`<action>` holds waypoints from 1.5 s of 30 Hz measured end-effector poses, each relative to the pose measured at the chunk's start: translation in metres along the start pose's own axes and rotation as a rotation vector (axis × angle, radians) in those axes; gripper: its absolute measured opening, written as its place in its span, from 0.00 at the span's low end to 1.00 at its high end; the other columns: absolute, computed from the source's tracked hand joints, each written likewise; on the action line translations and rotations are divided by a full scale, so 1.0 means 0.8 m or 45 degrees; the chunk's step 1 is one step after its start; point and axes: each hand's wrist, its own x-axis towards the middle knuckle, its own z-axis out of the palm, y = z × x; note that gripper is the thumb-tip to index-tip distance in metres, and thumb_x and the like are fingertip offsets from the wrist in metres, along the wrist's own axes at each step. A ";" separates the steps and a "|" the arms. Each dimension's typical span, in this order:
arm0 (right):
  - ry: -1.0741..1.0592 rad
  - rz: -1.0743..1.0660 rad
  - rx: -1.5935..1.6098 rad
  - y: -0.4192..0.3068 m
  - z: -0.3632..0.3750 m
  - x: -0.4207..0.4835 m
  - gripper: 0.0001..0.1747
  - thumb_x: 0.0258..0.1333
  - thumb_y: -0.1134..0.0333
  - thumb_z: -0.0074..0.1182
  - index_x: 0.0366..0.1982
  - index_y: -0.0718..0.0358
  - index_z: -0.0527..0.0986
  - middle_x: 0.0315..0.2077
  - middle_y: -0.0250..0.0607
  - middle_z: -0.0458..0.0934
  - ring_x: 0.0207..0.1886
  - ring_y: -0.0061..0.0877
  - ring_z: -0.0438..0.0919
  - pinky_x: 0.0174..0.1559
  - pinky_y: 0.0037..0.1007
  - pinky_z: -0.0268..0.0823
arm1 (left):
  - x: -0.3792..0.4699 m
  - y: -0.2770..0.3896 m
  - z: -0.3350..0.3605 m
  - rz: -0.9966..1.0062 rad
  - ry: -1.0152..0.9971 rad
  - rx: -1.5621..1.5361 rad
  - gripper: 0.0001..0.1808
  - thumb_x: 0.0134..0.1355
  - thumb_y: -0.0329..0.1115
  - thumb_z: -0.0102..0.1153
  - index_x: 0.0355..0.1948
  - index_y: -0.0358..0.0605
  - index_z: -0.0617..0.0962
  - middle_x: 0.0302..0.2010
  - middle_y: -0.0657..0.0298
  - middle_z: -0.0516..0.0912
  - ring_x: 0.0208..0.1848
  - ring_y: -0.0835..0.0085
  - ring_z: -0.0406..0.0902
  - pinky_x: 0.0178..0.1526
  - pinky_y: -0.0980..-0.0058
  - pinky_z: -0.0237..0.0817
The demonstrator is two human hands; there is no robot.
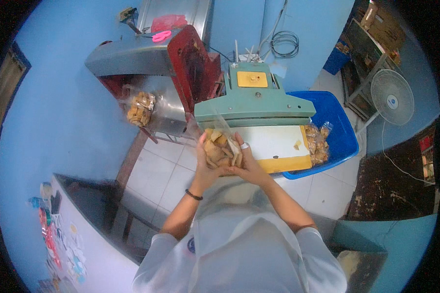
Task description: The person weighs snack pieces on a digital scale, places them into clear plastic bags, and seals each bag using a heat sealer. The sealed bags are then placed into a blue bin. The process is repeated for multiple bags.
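Observation:
Between my two hands is a clear plastic bag of chips (219,148), its unfilled top rising toward the machine. My left hand (205,166) cups the bag's left side, fingers pointing up. On the opposite side, my right hand (249,164) presses against it, with a pale band around one finger. The thumbs come close together at the bag's lower part. Just beyond the hands stands a green heat-sealing machine (254,106) with a yellow control panel (252,79). Its white worktop (267,143) has yellow edging and a small crumb on it.
Right of the machine, a blue plastic tub (339,135) holds filled bags (317,143). Another bag of chips (141,110) rests on the metal surface at left. Pink-handled scissors (161,36) lie on the red-and-grey metal machine (132,55). A pedestal fan (392,97) stands far right.

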 end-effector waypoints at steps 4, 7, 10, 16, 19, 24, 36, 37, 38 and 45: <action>0.074 -0.011 -0.177 -0.003 0.003 -0.007 0.44 0.71 0.48 0.44 0.74 0.68 0.44 0.71 0.56 0.52 0.75 0.47 0.51 0.73 0.40 0.44 | -0.005 -0.016 0.004 0.115 0.064 0.057 0.56 0.58 0.44 0.70 0.75 0.36 0.48 0.74 0.50 0.55 0.75 0.58 0.55 0.75 0.61 0.48; 0.196 0.012 -0.355 -0.024 0.007 -0.015 0.37 0.75 0.51 0.36 0.73 0.69 0.50 0.71 0.56 0.54 0.75 0.46 0.51 0.73 0.41 0.45 | -0.003 -0.007 0.016 0.222 0.183 0.365 0.44 0.65 0.39 0.62 0.74 0.34 0.54 0.75 0.45 0.54 0.77 0.56 0.52 0.75 0.61 0.46; 0.281 -0.026 -0.311 -0.036 0.014 -0.018 0.29 0.74 0.55 0.40 0.64 0.71 0.67 0.69 0.57 0.59 0.73 0.44 0.57 0.71 0.39 0.50 | -0.002 0.003 0.029 0.204 0.273 0.463 0.30 0.68 0.34 0.57 0.68 0.35 0.67 0.75 0.42 0.55 0.78 0.53 0.49 0.76 0.60 0.43; 0.426 -0.048 -0.250 -0.037 -0.023 0.017 0.11 0.65 0.71 0.55 0.40 0.71 0.84 0.65 0.49 0.70 0.63 0.33 0.73 0.62 0.32 0.65 | 0.022 0.010 0.008 0.091 0.221 0.053 0.07 0.62 0.24 0.60 0.41 0.36 0.84 0.69 0.46 0.69 0.76 0.54 0.57 0.73 0.60 0.48; 0.151 0.178 -0.124 -0.051 -0.049 0.039 0.08 0.60 0.73 0.60 0.38 0.70 0.84 0.56 0.46 0.78 0.55 0.29 0.79 0.56 0.29 0.70 | 0.041 0.016 -0.017 0.070 0.063 0.058 0.03 0.60 0.24 0.63 0.35 0.37 0.84 0.62 0.50 0.76 0.71 0.56 0.66 0.69 0.61 0.56; 0.306 -0.007 -0.424 -0.067 -0.047 0.046 0.08 0.56 0.72 0.65 0.37 0.67 0.85 0.41 0.42 0.85 0.46 0.27 0.82 0.51 0.28 0.71 | 0.040 0.029 -0.027 0.225 0.048 0.207 0.03 0.58 0.23 0.66 0.34 0.37 0.84 0.53 0.56 0.82 0.64 0.59 0.74 0.65 0.64 0.63; 0.244 0.174 -0.536 -0.054 -0.044 0.032 0.05 0.57 0.74 0.64 0.36 0.65 0.84 0.35 0.40 0.86 0.38 0.25 0.83 0.45 0.27 0.74 | 0.035 0.056 -0.015 0.311 0.084 0.501 0.04 0.57 0.22 0.67 0.30 0.39 0.81 0.35 0.61 0.87 0.42 0.66 0.84 0.55 0.66 0.71; 0.248 0.071 -0.474 -0.055 -0.043 0.031 0.04 0.57 0.74 0.64 0.35 0.65 0.84 0.35 0.39 0.86 0.38 0.25 0.83 0.44 0.27 0.74 | 0.032 0.057 -0.012 0.290 0.105 0.522 0.05 0.57 0.22 0.67 0.30 0.39 0.80 0.34 0.62 0.86 0.39 0.69 0.83 0.52 0.68 0.72; 0.299 0.221 -0.288 -0.053 -0.041 0.034 0.03 0.57 0.75 0.63 0.35 0.65 0.82 0.34 0.39 0.85 0.38 0.24 0.83 0.44 0.27 0.74 | 0.031 0.056 -0.010 0.267 0.126 0.542 0.07 0.58 0.22 0.67 0.29 0.38 0.78 0.33 0.63 0.86 0.37 0.72 0.83 0.49 0.70 0.74; 0.592 0.178 0.428 0.003 -0.020 0.059 0.05 0.63 0.78 0.57 0.40 0.63 0.78 0.38 0.39 0.83 0.39 0.21 0.82 0.43 0.23 0.74 | 0.062 0.008 -0.016 -0.273 0.262 -0.093 0.12 0.63 0.22 0.63 0.33 0.44 0.70 0.29 0.68 0.81 0.31 0.86 0.76 0.31 0.82 0.68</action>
